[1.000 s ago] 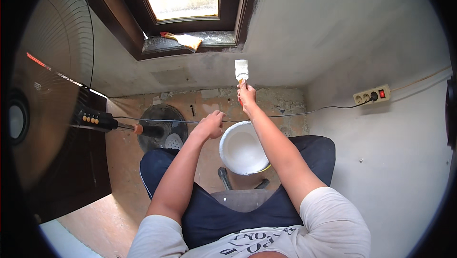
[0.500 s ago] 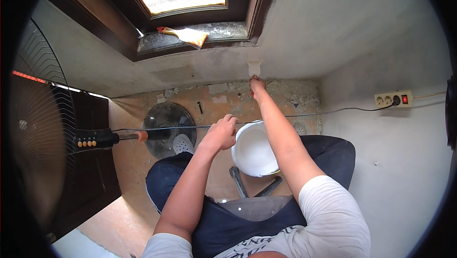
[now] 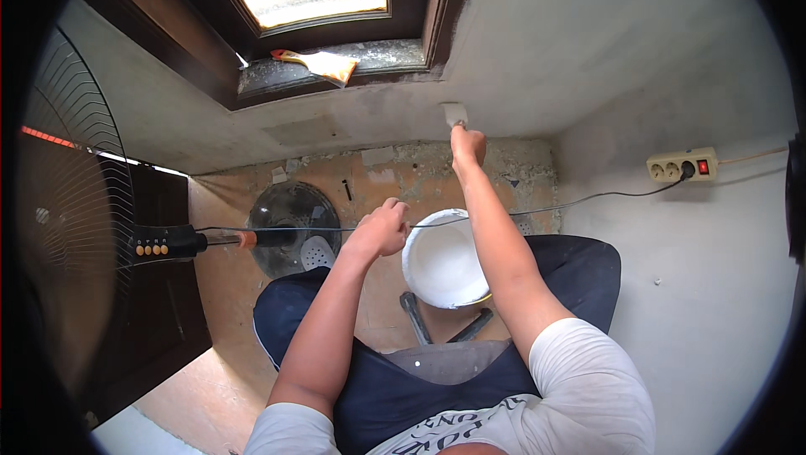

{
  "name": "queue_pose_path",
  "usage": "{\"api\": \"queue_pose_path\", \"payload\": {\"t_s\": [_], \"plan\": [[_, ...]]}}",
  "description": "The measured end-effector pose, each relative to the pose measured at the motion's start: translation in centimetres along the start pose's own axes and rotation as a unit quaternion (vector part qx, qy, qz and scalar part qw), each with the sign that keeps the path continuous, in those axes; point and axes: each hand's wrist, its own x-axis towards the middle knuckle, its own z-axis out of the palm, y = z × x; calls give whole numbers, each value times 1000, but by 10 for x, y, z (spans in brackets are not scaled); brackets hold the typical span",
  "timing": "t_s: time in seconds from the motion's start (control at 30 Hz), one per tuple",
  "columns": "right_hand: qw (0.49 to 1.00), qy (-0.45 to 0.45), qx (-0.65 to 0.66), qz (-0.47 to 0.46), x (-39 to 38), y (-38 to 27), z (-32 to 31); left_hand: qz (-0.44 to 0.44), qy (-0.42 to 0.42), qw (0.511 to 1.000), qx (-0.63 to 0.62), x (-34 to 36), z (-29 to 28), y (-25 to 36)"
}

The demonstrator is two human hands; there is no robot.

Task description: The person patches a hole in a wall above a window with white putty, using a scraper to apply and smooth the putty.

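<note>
The right hand [image 3: 468, 146], just above the centre of the frame, is closing around the handle of a paintbrush [image 3: 454, 113], its fingers wrapped so that most of the handle is hidden. The pale brush head is pointing up and is lying against the grey wall [image 3: 604, 52], below the window's right corner. The left hand [image 3: 384, 227], near the centre, is hanging half open with its fingers loosely bent, and no object is showing in its grasp. A dark cable [image 3: 554, 206] is running right by its fingers; whether they are touching, I cannot tell.

Between the forearms, a round bucket [image 3: 417, 287], white inside, is standing just right of the left hand, its right side partly covered by the right forearm. Below it, a grey seat [image 3: 445, 361] is showing between the dark trousers [image 3: 579, 279].

Left of centre, a perforated grey shoe [image 3: 316, 252] is resting beside the round dark fan base [image 3: 290, 203] on the worn orange floor [image 3: 227, 287]. The fan grille [image 3: 80, 161] is filling the far left. At upper left, a second brush [image 3: 319, 65] is lying on the windowsill [image 3: 390, 54]. At right, the cable is ending in a cream power strip [image 3: 682, 165] with a red switch.
</note>
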Motion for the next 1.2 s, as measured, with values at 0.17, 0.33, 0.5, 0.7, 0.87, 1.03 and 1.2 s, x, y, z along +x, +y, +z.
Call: {"api": "queue_pose_path", "payload": {"t_s": [0.17, 0.33, 0.5, 0.7, 0.87, 1.03, 1.2], "plan": [[983, 52, 152, -88, -25, -13, -26, 5, 7, 1000, 9, -4, 2, -1], [957, 16, 254, -137, -24, 0, -15, 7, 4, 1000, 17, -7, 4, 2], [970, -136, 203, -10, 4, -1, 20, 14, -2, 1000, 6, -5, 7, -1], [976, -136, 140, 96, 61, 43, 97, 42, 32, 999, -6, 1, 10, -9], [973, -204, -12, 111, 97, 71, 119, 44, 33, 998, -21, 7, 11, -12], [924, -291, -175, 174, 99, 75, 113, 53, 35, 998, -29, 9, 9, -12], [996, -59, -69, 6, 50, 48, 74, 46, 33, 998, -35, 10, 4, -10]]}}
